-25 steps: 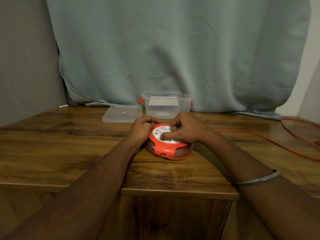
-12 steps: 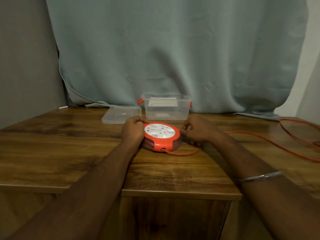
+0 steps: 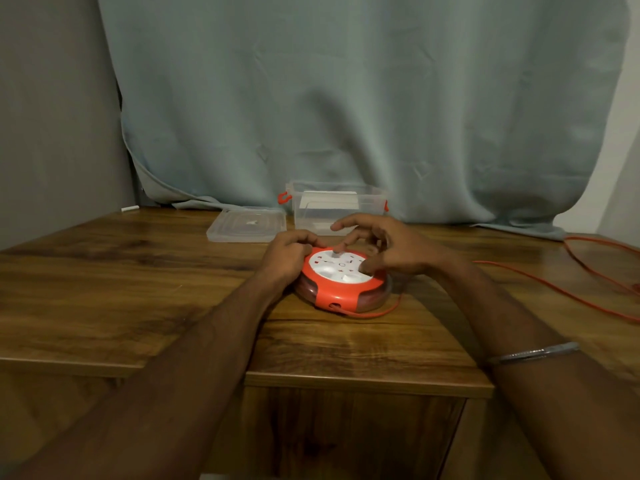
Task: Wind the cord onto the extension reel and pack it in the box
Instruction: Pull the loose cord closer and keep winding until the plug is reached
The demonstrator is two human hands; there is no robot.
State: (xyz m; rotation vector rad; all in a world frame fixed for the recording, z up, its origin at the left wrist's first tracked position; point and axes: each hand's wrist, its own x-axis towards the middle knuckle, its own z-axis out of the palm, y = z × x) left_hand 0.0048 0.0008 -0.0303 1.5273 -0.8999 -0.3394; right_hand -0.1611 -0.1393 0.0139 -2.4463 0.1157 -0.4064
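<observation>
Orange extension reel [image 3: 341,282] with a white socket face sits flat on the wooden table [image 3: 138,292], centre of the frame, slightly right of the middle. Left hand [image 3: 291,252] grips the reel's left rim, fingers curled over the edge. Right hand [image 3: 388,247] is over the reel's top right; thumb presses down on the white face near the right edge, a fingertip touches the small knob on the far part of the face, other fingers spread and loosely bent above it, so not a closed grip, more a touching hand. Orange cord [image 3: 540,285] exits the reel's front slot, loops along the table just below the reel, passes behind the right forearm and runs off to the right edge of the frame, with another loop at the upper right of the tabletop; much of it is unwound. Clear plastic box [image 3: 337,206] with orange latches stands open just behind the reel, against the curtain [image 3: 346,98]. Its clear lid [image 3: 247,224] lies flat on the table just left of the box. Silver bangle [image 3: 535,353] on the right wrist, lower right of the frame. Small white object [image 3: 130,208] at the table's far left corner, too small to identify. Grey wall [image 3: 52,116] at the left of the frame.
</observation>
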